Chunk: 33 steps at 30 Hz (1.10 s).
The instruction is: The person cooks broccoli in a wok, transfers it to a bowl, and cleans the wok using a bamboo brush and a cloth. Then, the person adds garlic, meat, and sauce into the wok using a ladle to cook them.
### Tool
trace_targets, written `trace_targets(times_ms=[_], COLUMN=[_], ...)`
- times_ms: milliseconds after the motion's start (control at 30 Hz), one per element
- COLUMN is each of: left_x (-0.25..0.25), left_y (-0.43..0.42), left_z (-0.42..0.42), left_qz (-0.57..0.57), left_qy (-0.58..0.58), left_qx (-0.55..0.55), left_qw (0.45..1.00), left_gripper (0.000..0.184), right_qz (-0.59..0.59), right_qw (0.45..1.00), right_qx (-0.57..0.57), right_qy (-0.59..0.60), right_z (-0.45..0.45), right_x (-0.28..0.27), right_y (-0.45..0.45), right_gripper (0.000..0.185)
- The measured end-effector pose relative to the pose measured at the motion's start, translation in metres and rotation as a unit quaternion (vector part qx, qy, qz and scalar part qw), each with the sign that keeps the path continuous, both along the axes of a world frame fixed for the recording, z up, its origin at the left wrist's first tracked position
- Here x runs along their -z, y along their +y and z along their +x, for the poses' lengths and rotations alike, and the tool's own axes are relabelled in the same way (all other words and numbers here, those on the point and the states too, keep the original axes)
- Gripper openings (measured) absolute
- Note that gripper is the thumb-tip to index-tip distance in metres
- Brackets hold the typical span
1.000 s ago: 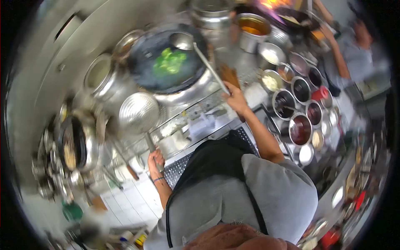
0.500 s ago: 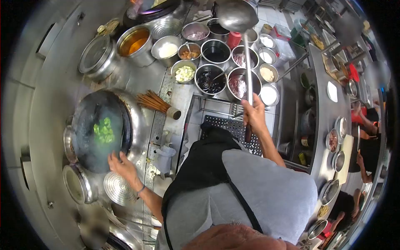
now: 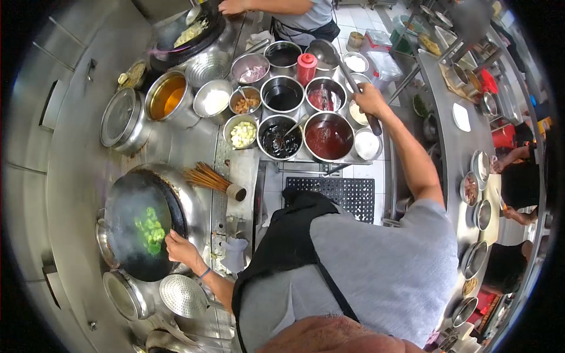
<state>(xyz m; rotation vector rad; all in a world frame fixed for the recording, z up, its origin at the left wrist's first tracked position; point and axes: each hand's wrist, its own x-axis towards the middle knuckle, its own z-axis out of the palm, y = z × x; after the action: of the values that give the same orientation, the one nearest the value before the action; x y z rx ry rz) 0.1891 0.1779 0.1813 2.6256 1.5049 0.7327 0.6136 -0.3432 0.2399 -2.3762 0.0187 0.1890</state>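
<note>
My right hand (image 3: 371,100) is closed round the dark handle of a ladle (image 3: 323,54), whose bowl is at the back row of metal pots beside a red squeeze bottle (image 3: 306,67). Fingers curled, my left hand (image 3: 183,252) grips the near edge of a black wok (image 3: 126,226). Chopped green vegetables (image 3: 150,230) lie in the wok under rising steam. A perforated skimmer (image 3: 183,294) rests just below my left hand. To the right of the wok lies a bamboo brush (image 3: 213,181).
Pots of dark sauce (image 3: 282,94), red sauce (image 3: 329,138) and white powder (image 3: 367,145) crowd the stand ahead. A pot of orange liquid (image 3: 167,97) stands behind the wok. A co-worker's hand (image 3: 234,7) is near a second wok (image 3: 218,29). Bowls line the right counter (image 3: 456,138).
My right hand has swung the ladle forward and down to the pots. My left hand has closed on the wok's edge. The camera view has shifted, bringing the co-worker at the back into sight.
</note>
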Motion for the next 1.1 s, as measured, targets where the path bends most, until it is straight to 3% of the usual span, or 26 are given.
trace_targets(times_ms=[67,333,367,400,467,567,667,833,933,1000,1067,1100], left_x=[0.001,-0.004,-0.003,-0.002,0.000,0.001,-0.001,0.000,0.020,0.000,0.000,0.003], left_y=[-0.001,-0.006,-0.006,-0.005,-0.004,-0.003,-0.006,-0.010,0.006,-0.009,-0.008,-0.006], left_z=[0.000,0.004,0.003,0.002,0.001,0.000,-0.003,-0.004,-0.019,-0.021,-0.028,-0.030], left_qz=[0.008,-0.013,-0.015,-0.017,-0.022,-0.027,-0.024,-0.005,0.026,0.014,0.043,0.052], left_qy=[-0.012,0.019,0.016,0.013,0.011,0.019,0.022,-0.002,-0.084,-0.073,-0.122,-0.132], left_qx=[0.002,-0.028,-0.026,-0.024,-0.021,-0.020,-0.010,0.005,0.059,0.032,0.074,0.084], left_qw=[1.000,0.999,0.999,0.999,0.999,0.999,0.999,1.000,0.994,0.997,0.989,0.986], left_gripper=[0.034,0.033,0.033,0.032,0.032,0.031,0.029,0.027,0.028,0.027,0.025,0.025], right_qz=[-0.047,0.019,0.194,0.224,0.434,0.599,0.660,0.684,0.662,0.593,0.542,0.452], right_qw=[0.999,0.978,0.944,0.905,0.799,0.653,0.608,0.625,0.662,0.752,0.817,0.872], right_qx=[-0.016,-0.050,0.025,0.011,0.081,0.126,0.118,0.098,0.078,-0.032,0.006,-0.047], right_qy=[0.018,0.203,0.266,0.361,0.409,0.446,0.426,0.364,0.342,0.286,0.198,0.180], right_z=[0.020,0.089,0.091,0.101,0.109,0.102,0.079,0.055,0.038,0.024,-0.024,-0.041], right_x=[-0.004,-0.042,-0.039,-0.043,-0.041,-0.045,-0.049,-0.066,-0.090,-0.100,-0.134,-0.153], right_y=[-0.002,-0.018,-0.019,-0.024,-0.031,-0.045,-0.053,-0.059,-0.059,-0.062,-0.037,-0.035], right_gripper=[0.038,0.021,0.023,0.019,0.016,0.015,0.018,0.013,0.011,0.020,0.028,0.034])
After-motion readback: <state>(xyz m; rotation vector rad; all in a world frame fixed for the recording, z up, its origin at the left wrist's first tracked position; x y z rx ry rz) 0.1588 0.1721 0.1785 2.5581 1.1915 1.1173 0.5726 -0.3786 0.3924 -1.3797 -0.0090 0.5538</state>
